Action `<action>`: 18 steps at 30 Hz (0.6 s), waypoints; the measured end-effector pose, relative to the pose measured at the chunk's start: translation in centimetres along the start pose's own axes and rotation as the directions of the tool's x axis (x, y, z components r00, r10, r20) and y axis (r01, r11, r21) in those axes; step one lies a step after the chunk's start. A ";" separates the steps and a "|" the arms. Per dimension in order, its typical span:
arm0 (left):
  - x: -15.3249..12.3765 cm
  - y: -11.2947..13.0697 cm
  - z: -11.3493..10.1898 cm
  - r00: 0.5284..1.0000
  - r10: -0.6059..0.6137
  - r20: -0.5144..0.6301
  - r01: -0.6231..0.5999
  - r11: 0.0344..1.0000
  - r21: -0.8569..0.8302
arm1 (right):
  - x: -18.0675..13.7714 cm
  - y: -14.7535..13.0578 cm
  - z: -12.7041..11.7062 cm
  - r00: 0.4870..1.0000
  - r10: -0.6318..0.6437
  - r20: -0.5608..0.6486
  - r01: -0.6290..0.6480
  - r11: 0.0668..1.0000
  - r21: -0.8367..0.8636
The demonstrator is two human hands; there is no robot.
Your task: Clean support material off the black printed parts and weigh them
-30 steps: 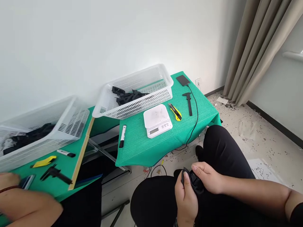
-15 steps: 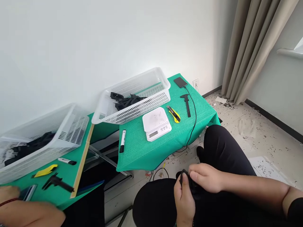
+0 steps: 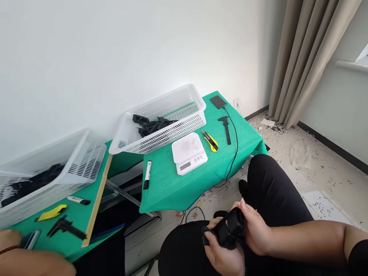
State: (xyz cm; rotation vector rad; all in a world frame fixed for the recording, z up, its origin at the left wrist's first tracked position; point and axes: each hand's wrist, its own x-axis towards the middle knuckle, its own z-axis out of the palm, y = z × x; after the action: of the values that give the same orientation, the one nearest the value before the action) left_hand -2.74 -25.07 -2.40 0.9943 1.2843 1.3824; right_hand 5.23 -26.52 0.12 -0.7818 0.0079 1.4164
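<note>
A boxy black plastic part [image 3: 229, 230] with recessed faces is held over my lap. Around its lower left side, the fingers of my left hand [image 3: 225, 260] are closed. My right hand [image 3: 257, 232] grips the same part from the right, thumb near its upper end. Beyond my knees, on the green-covered table [image 3: 169, 193], stand a white digital scale [image 3: 188, 150], a yellow utility knife [image 3: 211, 141], a black caliper [image 3: 225, 129] and a marker [image 3: 147, 174]. Several black plastic parts [image 3: 155, 124] lie in a white perforated basket [image 3: 198, 119] behind the scale.
A black flat device [image 3: 217, 102] trails a cable over the table edge. To the left, a second table holds another basket [image 3: 83, 168], a yellow knife [image 3: 52, 212], a caliper [image 3: 66, 228] and a marker [image 3: 78, 200]. Another person's arm [image 3: 31, 260] is there. Dark shavings litter the floor [image 3: 324, 168].
The black part has turned in my hands, so more of its recessed faces shows. My right hand has shifted slightly down and my left hand has tilted. The view has shifted slightly.
</note>
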 end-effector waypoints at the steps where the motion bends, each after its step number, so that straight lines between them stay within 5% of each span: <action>1: -0.1 0.3 0.2 1.000 -0.007 -0.001 0.007 0.999 -0.054 | 0.2 0.0 -0.1 0.999 -0.039 0.007 0.039 0.999 -0.022; 4: 0.1 1.3 0.0 0.996 0.017 0.083 -0.006 0.991 -0.130 | 0.8 -0.2 -0.4 0.979 -0.174 0.110 0.188 0.972 -0.139; 10: 0.6 1.8 -1.4 0.955 -0.131 0.268 0.090 0.983 0.158 | 0.9 -1.5 -0.6 0.933 -0.153 0.326 0.315 0.785 -0.534; 15: 0.2 0.7 -1.5 0.980 -0.181 -0.078 0.185 0.982 0.044 | 0.5 -2.1 -0.2 0.884 -0.039 0.466 0.436 0.424 -0.793; 18: 0.4 0.8 -1.2 0.973 -0.207 -0.104 0.208 0.978 0.002 | 0.5 -2.5 0.1 0.870 0.050 0.490 0.461 0.265 -0.847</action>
State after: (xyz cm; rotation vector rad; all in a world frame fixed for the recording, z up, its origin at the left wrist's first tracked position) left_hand -4.09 -24.95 -1.78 0.7808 1.4330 1.2782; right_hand 7.49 -25.87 1.20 -1.3589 -1.4318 1.1841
